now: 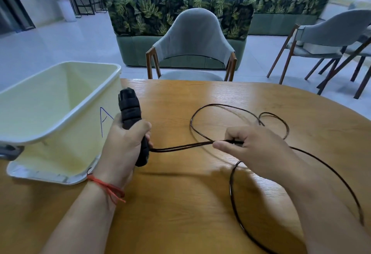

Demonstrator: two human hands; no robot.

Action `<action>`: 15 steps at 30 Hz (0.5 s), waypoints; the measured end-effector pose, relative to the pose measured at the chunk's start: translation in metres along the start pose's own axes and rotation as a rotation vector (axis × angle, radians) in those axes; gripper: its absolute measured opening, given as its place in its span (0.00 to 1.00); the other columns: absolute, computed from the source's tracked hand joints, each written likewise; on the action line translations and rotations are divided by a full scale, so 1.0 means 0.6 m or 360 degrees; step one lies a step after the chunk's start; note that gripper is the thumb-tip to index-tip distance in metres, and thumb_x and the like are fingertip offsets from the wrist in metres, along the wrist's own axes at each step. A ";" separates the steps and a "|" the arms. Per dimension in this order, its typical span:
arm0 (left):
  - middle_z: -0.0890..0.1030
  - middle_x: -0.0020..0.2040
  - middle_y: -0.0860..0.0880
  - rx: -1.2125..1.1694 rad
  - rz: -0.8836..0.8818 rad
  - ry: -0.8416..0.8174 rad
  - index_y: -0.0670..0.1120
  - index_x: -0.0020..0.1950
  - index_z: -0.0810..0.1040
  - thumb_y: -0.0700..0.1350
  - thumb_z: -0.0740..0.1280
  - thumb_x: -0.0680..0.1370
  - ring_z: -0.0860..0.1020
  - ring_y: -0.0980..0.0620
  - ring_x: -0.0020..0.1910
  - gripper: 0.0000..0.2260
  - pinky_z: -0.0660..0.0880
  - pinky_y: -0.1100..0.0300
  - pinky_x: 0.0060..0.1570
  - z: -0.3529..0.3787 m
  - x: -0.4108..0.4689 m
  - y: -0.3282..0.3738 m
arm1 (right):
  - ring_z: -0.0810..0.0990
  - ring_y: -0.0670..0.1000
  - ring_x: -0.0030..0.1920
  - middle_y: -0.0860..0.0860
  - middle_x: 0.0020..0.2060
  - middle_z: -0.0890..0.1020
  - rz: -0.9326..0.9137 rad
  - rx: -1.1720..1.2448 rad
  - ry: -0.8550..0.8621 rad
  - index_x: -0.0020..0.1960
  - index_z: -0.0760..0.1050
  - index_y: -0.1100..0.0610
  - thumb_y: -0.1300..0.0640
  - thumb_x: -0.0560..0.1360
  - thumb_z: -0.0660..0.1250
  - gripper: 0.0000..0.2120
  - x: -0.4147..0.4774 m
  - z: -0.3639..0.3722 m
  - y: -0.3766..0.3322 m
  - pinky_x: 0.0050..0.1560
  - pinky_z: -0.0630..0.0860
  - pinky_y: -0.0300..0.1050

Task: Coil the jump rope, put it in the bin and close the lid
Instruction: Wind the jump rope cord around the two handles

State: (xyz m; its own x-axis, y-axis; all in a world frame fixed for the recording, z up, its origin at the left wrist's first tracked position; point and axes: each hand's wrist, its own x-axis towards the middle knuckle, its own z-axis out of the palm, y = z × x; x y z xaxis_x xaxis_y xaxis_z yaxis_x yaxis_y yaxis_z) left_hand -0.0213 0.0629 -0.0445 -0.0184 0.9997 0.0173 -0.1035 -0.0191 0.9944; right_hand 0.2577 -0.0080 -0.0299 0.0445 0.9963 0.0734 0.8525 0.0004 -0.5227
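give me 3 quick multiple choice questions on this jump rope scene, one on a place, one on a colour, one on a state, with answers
1. Where is the bin?
A. left on the table
B. on the floor
C. on the chair

2. What colour is the cord?
A. yellow
B. white
C. black

3. How is the bin?
A. lid shut
B. open on top
C. lying on its side

Answers:
1 A, it stands on the wooden top beside the left hand.
2 C, the dark loops lie by the right hand.
3 B, its inside shows.
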 end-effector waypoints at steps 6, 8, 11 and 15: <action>0.77 0.36 0.47 0.0249 -0.0024 0.0090 0.47 0.57 0.74 0.47 0.71 0.74 0.77 0.47 0.32 0.14 0.73 0.55 0.31 0.004 0.000 0.005 | 0.72 0.46 0.30 0.45 0.25 0.74 -0.0095 0.0133 0.0138 0.39 0.77 0.49 0.34 0.79 0.71 0.21 -0.008 -0.008 -0.007 0.34 0.67 0.47; 0.75 0.33 0.51 -0.0068 -0.0153 0.0064 0.47 0.52 0.73 0.43 0.70 0.80 0.75 0.52 0.27 0.07 0.72 0.55 0.35 0.002 0.003 0.006 | 0.72 0.46 0.29 0.45 0.25 0.73 -0.0097 0.0197 0.0135 0.39 0.77 0.49 0.35 0.79 0.72 0.20 -0.010 -0.014 -0.002 0.35 0.67 0.47; 0.75 0.31 0.50 -0.0173 -0.0216 0.0093 0.47 0.47 0.73 0.41 0.68 0.83 0.76 0.55 0.22 0.07 0.74 0.53 0.41 -0.003 0.008 0.004 | 0.69 0.46 0.28 0.46 0.25 0.72 -0.0161 0.0308 0.0145 0.40 0.79 0.50 0.37 0.79 0.73 0.19 -0.014 -0.013 -0.004 0.35 0.66 0.46; 0.80 0.41 0.49 0.0765 0.0040 0.0096 0.55 0.54 0.73 0.60 0.73 0.80 0.82 0.51 0.33 0.14 0.77 0.53 0.38 0.021 -0.007 -0.005 | 0.69 0.48 0.29 0.48 0.25 0.72 -0.0398 0.0380 0.0252 0.41 0.80 0.49 0.39 0.80 0.74 0.17 -0.015 -0.002 -0.035 0.32 0.66 0.44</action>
State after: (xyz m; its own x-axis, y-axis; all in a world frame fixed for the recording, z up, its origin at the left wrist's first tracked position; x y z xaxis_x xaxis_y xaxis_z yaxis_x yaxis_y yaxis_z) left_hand -0.0083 0.0592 -0.0462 -0.0744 0.9960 0.0502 0.3687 -0.0194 0.9294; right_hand 0.2402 -0.0171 -0.0186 -0.0535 0.9373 0.3443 0.7027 0.2803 -0.6540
